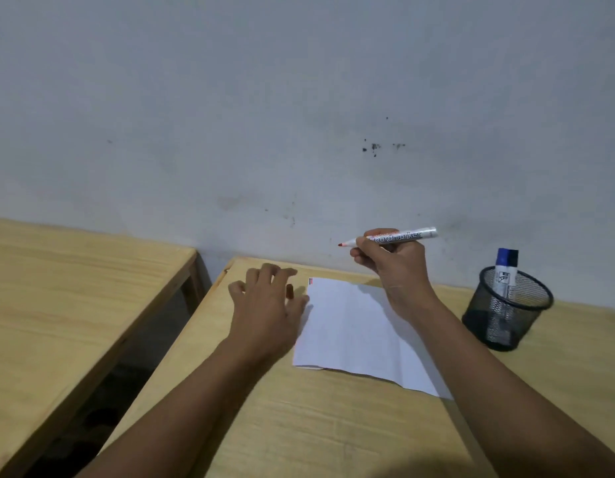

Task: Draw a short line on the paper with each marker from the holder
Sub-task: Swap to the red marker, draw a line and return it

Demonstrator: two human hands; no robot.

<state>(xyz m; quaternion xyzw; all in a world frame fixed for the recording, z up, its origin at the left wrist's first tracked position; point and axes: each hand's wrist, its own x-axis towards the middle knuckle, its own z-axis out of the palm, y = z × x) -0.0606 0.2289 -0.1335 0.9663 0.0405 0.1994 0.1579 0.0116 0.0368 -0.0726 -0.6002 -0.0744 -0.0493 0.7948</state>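
Observation:
A white sheet of paper [351, 329] lies on the wooden table [299, 426], with short marks [311, 281] at its far left corner. My right hand [392, 263] holds an uncapped red board marker [392, 237] above the paper's far edge, tip pointing left. My left hand [268, 305] hovers by the paper's left edge, fingers spread over the red cap [290, 292]; whether it touches the cap is unclear. A black mesh holder [506, 312] stands at the right with a blue-capped and a black-capped marker [505, 270] in it.
A second wooden table [68, 305] stands to the left, separated by a dark gap [126, 374]. A grey wall [299, 115] runs directly behind both tables.

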